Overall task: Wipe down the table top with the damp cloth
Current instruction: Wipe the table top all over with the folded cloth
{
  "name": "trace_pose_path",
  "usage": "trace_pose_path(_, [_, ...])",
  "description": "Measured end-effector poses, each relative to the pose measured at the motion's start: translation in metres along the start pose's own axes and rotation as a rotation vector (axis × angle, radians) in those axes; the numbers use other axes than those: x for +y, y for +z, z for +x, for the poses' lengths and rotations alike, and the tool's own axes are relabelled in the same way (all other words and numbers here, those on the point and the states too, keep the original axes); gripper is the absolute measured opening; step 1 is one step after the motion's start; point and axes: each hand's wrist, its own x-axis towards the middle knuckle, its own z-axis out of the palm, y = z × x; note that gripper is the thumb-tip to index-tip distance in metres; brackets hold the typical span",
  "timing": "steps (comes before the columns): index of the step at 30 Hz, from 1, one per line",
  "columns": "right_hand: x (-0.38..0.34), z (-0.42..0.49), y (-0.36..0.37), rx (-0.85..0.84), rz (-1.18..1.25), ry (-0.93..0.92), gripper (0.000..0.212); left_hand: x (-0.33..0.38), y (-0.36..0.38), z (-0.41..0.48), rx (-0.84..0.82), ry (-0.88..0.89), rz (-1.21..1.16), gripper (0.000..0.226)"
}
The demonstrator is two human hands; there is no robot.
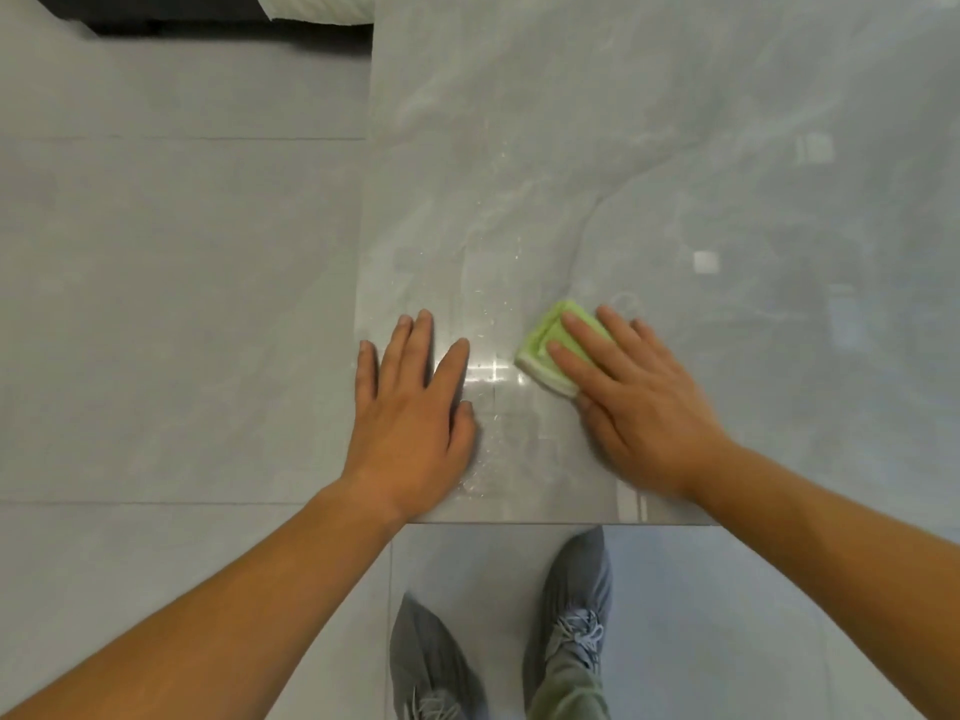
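Right hand [644, 402] laid flat on the cloth [543, 350], fingers straight and slightly spread, pressing it down onto the table [623, 148] without curling round it. Some blur along the heel of that hand. Left hand [415, 418] flat as well, palm down on the bare top, fingers straight and fanned, holding nothing, little finger close to the table's left edge.

Cloth green, folded into a small pad with a pale layer showing along its near edge. Right part hidden under the fingers, left corner and near side poking out. Placed near the table's front left corner, to the right of the left hand and not touching it.

Between the two hands, a strip of droplets [493, 304] and faint wet streaks running away from the front edge. Table grey, marbled and glossy, with bright square reflections towards the right.

Beyond the top, floor [156, 252] of large grey tiles, to the left and in front. Two grey laced shoes [576, 600] on it just below the front edge, the right toe reaching up to that edge. At far top left, a dark shape [208, 20] with something white and ribbed [317, 5] on it, cut off by the frame.
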Motion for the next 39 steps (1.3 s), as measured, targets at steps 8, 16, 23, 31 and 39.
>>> trace_pose_path(8, [-0.065, -0.008, 0.019, 0.081, 0.029, 0.172, 0.061, -0.01, 0.003, -0.018, 0.008, -0.032, -0.055, 0.06])
trace_pose_path(16, [-0.042, 0.009, 0.006, 0.065, 0.052, 0.277, 0.058, -0.025, 0.007, -0.02, -0.029, 0.011, -0.178, 0.062])
trace_pose_path(23, [-0.072, -0.021, 0.018, -0.05, -0.041, -0.214, 0.058, -0.017, 0.004, -0.016, 0.058, -0.072, -0.269, 0.064])
trace_pose_path(31, [-0.036, 0.077, -0.002, 0.077, 0.013, 0.424, 0.06, -0.021, 0.002, -0.014, 0.004, -0.066, -0.319, 0.064])
trace_pose_path(39, [-0.036, 0.061, -0.002, -0.068, -0.064, -0.012, 0.056, -0.032, -0.023, -0.001, -0.001, -0.03, -0.179, 0.05])
